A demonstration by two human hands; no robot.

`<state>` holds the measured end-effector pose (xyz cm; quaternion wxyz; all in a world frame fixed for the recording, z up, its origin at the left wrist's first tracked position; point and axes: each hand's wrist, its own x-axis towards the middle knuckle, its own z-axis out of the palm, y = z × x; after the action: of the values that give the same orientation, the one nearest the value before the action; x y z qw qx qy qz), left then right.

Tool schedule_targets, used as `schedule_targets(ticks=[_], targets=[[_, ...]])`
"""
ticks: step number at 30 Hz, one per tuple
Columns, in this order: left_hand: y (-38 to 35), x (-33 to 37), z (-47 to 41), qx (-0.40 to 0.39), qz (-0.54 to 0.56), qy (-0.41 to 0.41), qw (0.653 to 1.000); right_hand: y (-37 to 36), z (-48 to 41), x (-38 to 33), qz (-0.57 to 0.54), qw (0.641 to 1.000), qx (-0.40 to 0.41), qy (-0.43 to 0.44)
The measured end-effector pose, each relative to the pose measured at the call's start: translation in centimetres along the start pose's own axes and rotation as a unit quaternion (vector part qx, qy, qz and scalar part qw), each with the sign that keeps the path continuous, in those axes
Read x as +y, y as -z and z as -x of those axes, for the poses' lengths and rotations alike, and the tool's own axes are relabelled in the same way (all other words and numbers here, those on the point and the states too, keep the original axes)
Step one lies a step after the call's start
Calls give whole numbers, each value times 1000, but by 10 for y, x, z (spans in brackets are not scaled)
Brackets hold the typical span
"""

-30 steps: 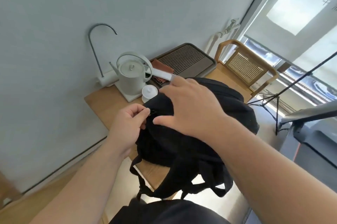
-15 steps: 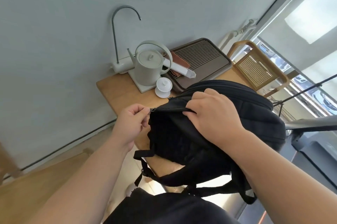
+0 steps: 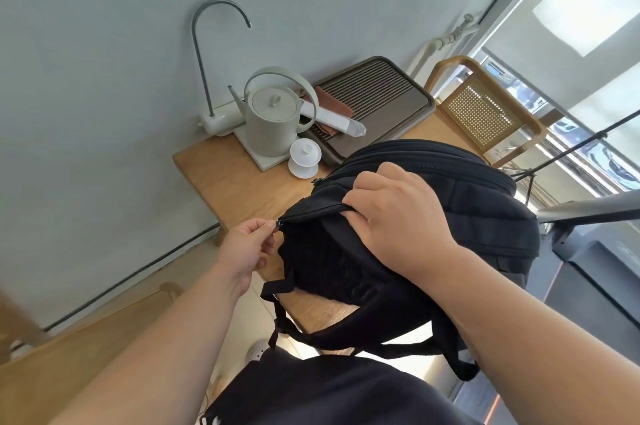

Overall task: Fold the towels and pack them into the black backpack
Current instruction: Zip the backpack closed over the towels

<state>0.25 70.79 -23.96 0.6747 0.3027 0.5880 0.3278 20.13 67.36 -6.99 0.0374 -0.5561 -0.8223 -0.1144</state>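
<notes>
Now: we log the black backpack (image 3: pixel 485 216) lying on the wooden table (image 3: pixel 221 175), toward 4 o'clock from frame centre. Its shoulder straps (image 3: pixel 346 343) hang over the table's near edge.

The left hand (image 3: pixel 242 251) sits at 9 o'clock of the pack. Its thumb and forefinger are pinched tight on the zipper pull (image 3: pixel 278 223) at the left end of the zip line, and its other fingers are loosely curled. The right hand (image 3: pixel 394 216) is on top of the pack, fingers curled over and gripping a fold of fabric beside the zip. The zip track runs taut between the two hands. We cannot tell from this view how much of the zip is closed, nor what is inside the pack.

Other items:
- a pale kettle (image 3: pixel 273 119) on its base, at 11 o'clock of the pack
- a small white lidded cup (image 3: pixel 304 158) just beside the kettle
- a dark slatted tea tray (image 3: pixel 381 95) at 12 o'clock, against the wall
- a gooseneck tap (image 3: pixel 204 43) at 10 o'clock, behind the kettle
- a cane-backed chair (image 3: pixel 485 109) at 1 o'clock
</notes>
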Motion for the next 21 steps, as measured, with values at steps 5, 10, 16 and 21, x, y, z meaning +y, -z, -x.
schedule_targets(ticks=[5,10,16,21], targets=[[0,-10,5,-40,57,-14,997,4,1,4,-12,1000,22,-13],[-1,-7,14,-77,149,-61,984,23,0,28,-31,998,50,-33],[-6,-10,4,-43,162,-14,986,16,-2,20,-23,999,28,-4],[-8,-12,4,0,90,25,996,8,-9,9,-24,1000,-2,-10]])
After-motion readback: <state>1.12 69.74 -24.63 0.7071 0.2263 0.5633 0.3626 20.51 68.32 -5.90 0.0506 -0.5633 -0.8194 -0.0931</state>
